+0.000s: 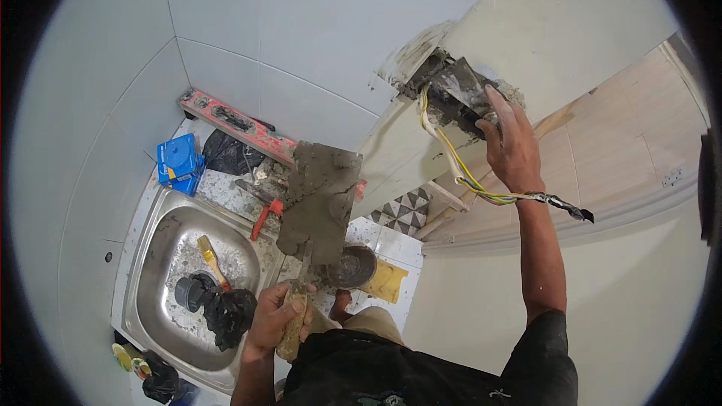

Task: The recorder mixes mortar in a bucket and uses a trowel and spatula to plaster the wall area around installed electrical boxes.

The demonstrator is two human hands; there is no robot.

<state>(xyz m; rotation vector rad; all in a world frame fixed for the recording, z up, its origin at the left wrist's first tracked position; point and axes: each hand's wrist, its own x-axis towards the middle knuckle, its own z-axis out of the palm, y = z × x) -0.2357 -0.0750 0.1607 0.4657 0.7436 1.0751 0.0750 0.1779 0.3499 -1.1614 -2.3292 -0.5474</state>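
The big rectangular trowel (320,195) is held out in front of the body, above the edge of the worktop (216,189) by the sink (159,308), and its left hand (272,323) is wrapped firmly around the handle (288,344). With that much grey mortar (316,222) spread on it, front-heaviness should be expected: the plate looks stiff, the load soft and likely to slide if it's tipped. It's probably best gripped right where it is, high on the handle near the plate, with the face kept level. The smaller trowel (465,84) is pinched between the thumb and fingers of the right hand (513,146), up at the wall recess (425,71); it seems light, thin and rigid, maybe slick with wet mix. Whether a dark handle is also being held there can't be told, since its underside is hidden. Most of the recess is covered by that blade too, so the start of the cable (449,152) can't be traced. The far end of the spirit level (265,139) is mostly blocked by the big plate, and what's in the bucket (371,258) below is too dark to be made out.
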